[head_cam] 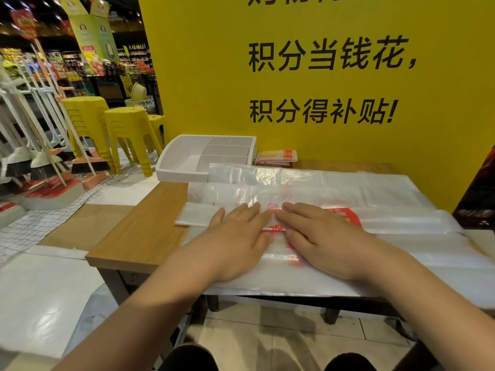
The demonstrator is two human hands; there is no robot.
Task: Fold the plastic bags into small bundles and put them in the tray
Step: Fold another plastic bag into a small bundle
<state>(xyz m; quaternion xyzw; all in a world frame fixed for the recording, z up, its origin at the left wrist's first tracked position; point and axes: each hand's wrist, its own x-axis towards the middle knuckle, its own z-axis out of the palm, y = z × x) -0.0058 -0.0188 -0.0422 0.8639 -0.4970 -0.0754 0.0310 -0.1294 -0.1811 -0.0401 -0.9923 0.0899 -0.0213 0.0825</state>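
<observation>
Background: yellow wall (201,76) behind a wooden surface (139,236).
Plastic bag (334,188): spread flat on the surface, just before the tray.
Tray (182,174): white, far left corner.
Left hand (235,242): grip apart, fingers flat on the bag.
Right hand (321,242): grip apart, flat on the bag, just beside the left.

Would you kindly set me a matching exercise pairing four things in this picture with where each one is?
Things: 1 divided white tray; 2 clear plastic bag; 3 yellow stools; 4 brooms.
Places: A on the floor left of the wooden table; B pressed flat under the left hand and right hand; C standing at the far left; D table's far left corner.
Pairs: 1-D; 2-B; 3-A; 4-C.
</observation>
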